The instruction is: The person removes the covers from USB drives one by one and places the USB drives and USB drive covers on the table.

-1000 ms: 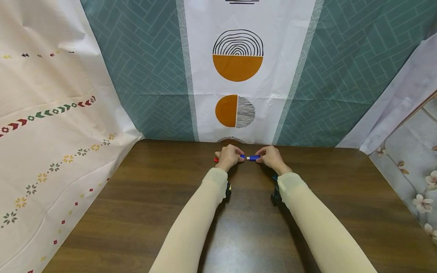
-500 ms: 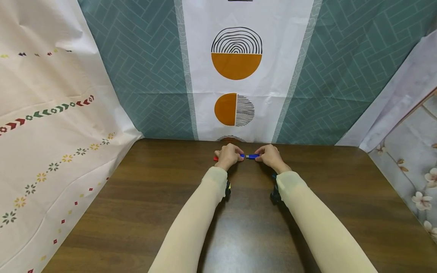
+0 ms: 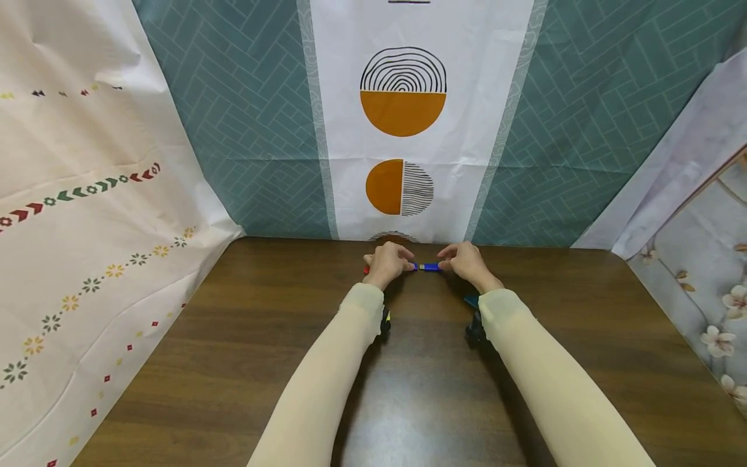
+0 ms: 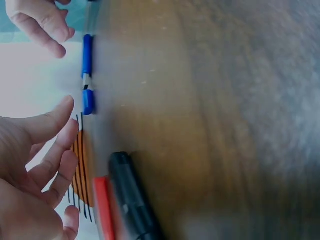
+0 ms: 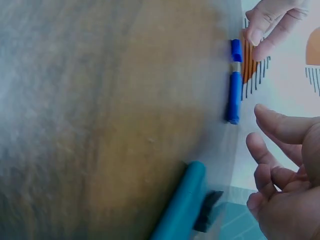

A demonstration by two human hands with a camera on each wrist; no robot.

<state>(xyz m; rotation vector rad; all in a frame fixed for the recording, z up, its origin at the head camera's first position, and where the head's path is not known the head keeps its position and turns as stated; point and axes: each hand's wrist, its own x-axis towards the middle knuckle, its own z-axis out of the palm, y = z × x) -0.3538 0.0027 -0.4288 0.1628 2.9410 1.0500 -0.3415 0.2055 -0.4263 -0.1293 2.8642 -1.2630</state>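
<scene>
A blue USB stick [image 3: 430, 267] lies on the wooden table near its back edge, its metal plug pointing left. In line with the plug sits a small blue cap [image 4: 88, 102]; whether they touch is unclear. My left hand [image 3: 387, 264] is beside the cap, thumb and fingers apart, holding nothing. Near the stick's other end, my right hand [image 3: 467, 263] has its thumb and fingers spread, and nothing is between them. The left wrist view shows both hands off the blue pieces, as does the right wrist view.
Beside my left hand lie a red object [image 4: 103, 205] and a long black object [image 4: 132, 195], both partly cut off. Near my right wrist is a teal rod-like object [image 5: 180, 205] with a dark piece [image 5: 207, 210] beside it. A patterned cloth [image 3: 403, 149] hangs behind the table.
Both hands have let go of the blue stick and cap and drawn slightly apart. The two blue pieces stay on the table, closer together than a second ago.
</scene>
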